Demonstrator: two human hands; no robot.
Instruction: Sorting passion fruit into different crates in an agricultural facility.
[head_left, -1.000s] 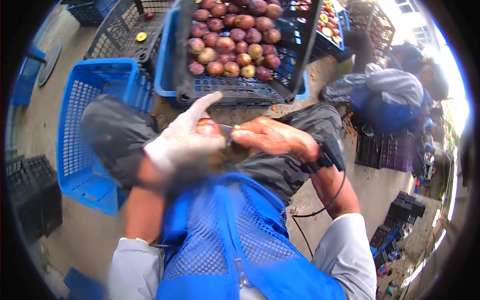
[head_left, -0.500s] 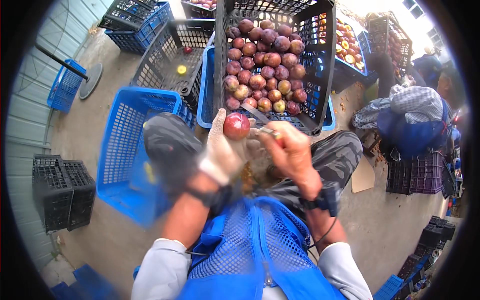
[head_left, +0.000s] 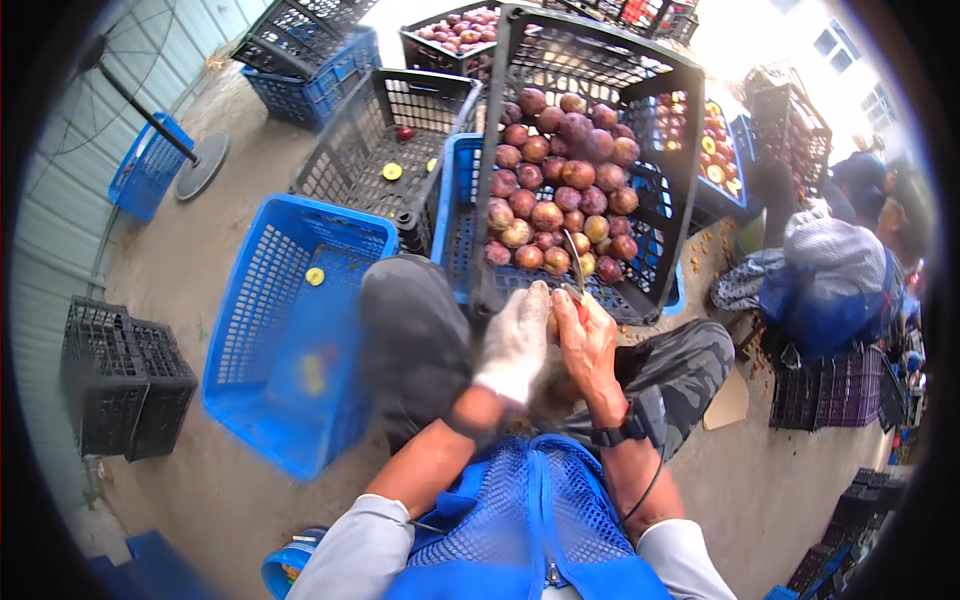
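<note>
Head view: both hands, left hand (head_left: pixel 515 340) gloved, right hand (head_left: pixel 588 335) bare, close around a fruit.

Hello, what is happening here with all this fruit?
A seated person works on fruit over their lap. The gloved left hand cups a piece that is mostly hidden, while the bare right hand works a small blade at it. A black crate of purple-red fruit stands in front, a blue crate to the left.

Concrete floor (head_left: pixel 210 260): blue crate (head_left: pixel 290 330), black crates (head_left: pixel 120 375).
</note>
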